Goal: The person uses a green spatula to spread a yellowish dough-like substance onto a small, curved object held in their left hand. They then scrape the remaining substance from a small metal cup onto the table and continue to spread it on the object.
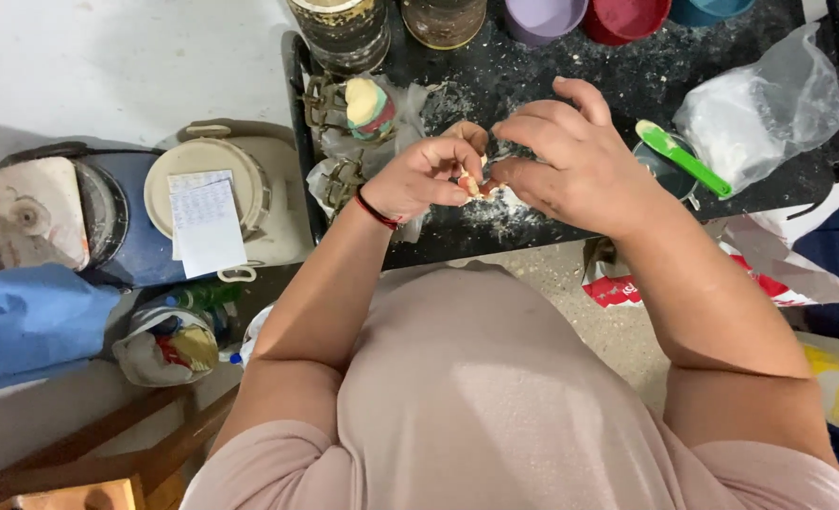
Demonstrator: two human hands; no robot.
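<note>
A small piece [469, 182] is pinched between the left hand [419, 179] and the right hand [570, 165] above the tray [570, 80]. Bowls [584, 17] are lined along the far edge, with jars [344, 28] to their left. A bag [764, 109] lies at the right, with a spatula [682, 158] beside it. A lidded pot [213, 194] is set left of the tray.

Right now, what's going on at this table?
A person holds both hands together over a dark, powder-dusted tray. The left hand and right hand pinch a small pale piece between their fingertips. A green spatula on a small cup and a clear plastic bag sit to the right; bowls line the far edge.
</note>
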